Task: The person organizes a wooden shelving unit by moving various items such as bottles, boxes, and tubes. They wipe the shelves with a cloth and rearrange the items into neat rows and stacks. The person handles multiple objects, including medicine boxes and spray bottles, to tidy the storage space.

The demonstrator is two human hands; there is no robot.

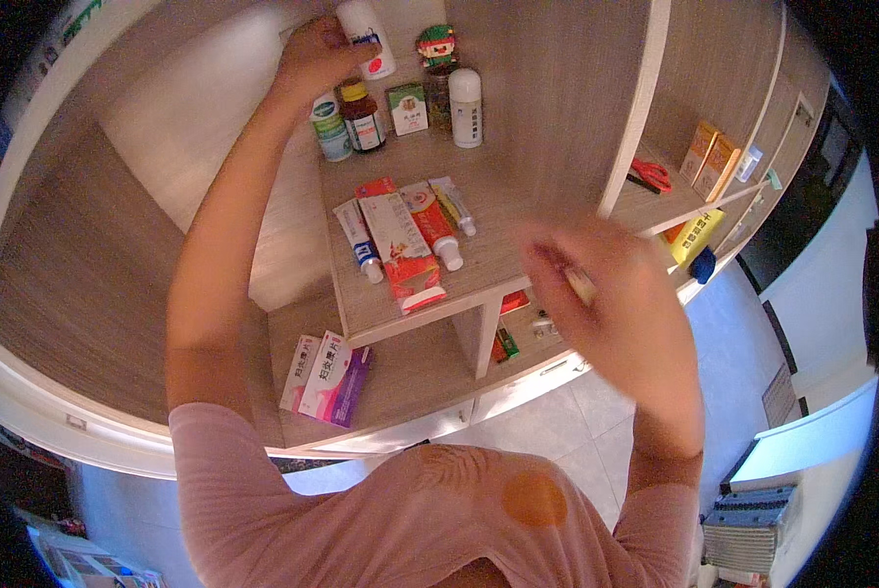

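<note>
My left hand (317,54) reaches up to the back of the shelf and grips a white bottle (366,37) with a red mark, held above the other containers. Just below it stand a green-and-white container (331,132) and a brown bottle (363,118) with a yellow cap. My right hand (606,294) is raised in front of the shelf's right side, smeared by motion; whether its curled fingers hold anything cannot be made out. Between the hands, several tubes, among them a red tube (431,225), lie beside a long red-and-white box (398,245).
Beside the brown bottle are a small green-and-white box (407,108), a white-capped bottle (467,110) and a toy figure (437,46) on a jar. White-and-purple boxes (326,377) lie on the lower shelf. Right compartments hold red-handled scissors (652,174), orange boxes (711,162) and a yellow box (696,235).
</note>
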